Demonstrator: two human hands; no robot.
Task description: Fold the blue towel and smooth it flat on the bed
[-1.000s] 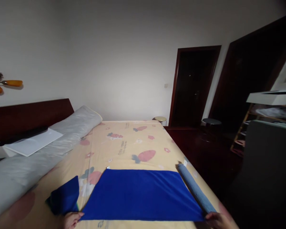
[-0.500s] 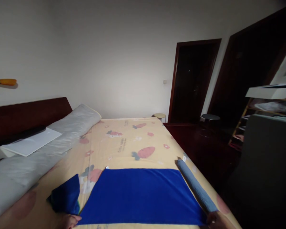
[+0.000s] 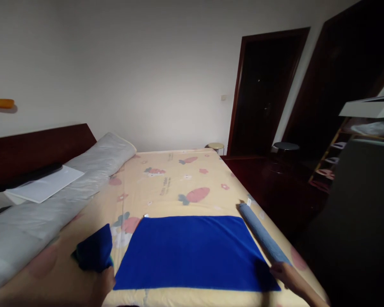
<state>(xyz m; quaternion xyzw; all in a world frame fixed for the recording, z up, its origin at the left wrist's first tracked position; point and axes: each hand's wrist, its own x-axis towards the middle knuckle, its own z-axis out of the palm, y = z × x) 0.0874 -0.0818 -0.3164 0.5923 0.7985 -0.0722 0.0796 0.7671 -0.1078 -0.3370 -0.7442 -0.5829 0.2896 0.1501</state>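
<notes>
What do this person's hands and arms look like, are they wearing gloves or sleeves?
Both are bare. The left hand shows only in part at the bottom edge, in dim light, with no glove or ring to be made out. The right hand runs into a bare forearm with no sleeve, watch or band in view. No more of either arm shows.

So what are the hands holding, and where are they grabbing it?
Both hands are at the blue towel spread on the bed: the left hand at its near left corner, the right hand at its near right corner. Whether the fingers actually pinch the cloth cannot be told.
</notes>
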